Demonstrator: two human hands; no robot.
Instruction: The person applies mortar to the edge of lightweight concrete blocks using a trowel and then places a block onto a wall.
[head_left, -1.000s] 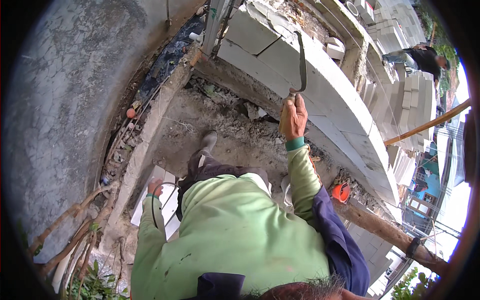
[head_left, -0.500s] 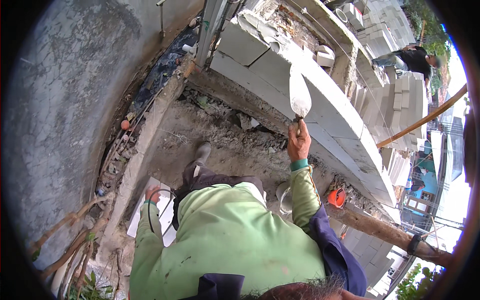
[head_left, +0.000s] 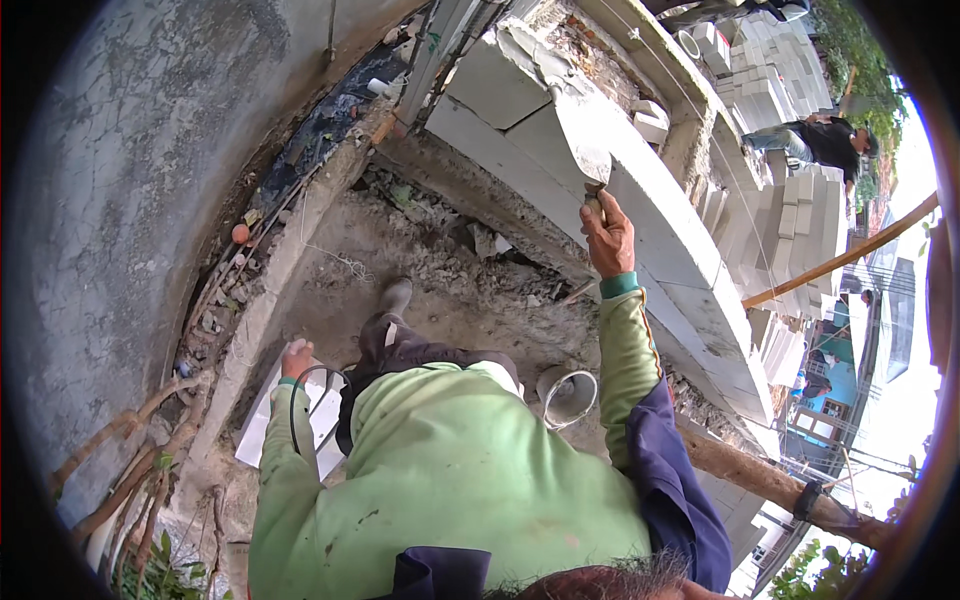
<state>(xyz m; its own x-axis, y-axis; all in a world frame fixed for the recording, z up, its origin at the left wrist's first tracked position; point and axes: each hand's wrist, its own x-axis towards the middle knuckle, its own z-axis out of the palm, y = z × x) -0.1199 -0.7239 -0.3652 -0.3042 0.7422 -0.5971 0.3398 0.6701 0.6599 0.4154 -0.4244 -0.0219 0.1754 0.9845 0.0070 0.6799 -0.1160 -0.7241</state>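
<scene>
My right hand grips the handle of a trowel. The trowel's pale, mortar-smeared blade points away from me over the top of a low wall of light blocks. Rough grey mortar lies at the wall's far end, near the blade's tip. Low on my left, my left hand is closed on the upper end of a white block beside my leg; its fingers show only in part. A dark thin loop passes by my left forearm.
A mortar-stained bucket stands by my right side. A wooden pole crosses at lower right. Branches and a plastered wall are on my left. A person in black is near stacked blocks beyond a taut string.
My right hand has reached farther forward, and the trowel's tip has moved toward the wall's far end. More of the bucket shows; the orange bucket is no longer visible. My left hand stays at the block.
</scene>
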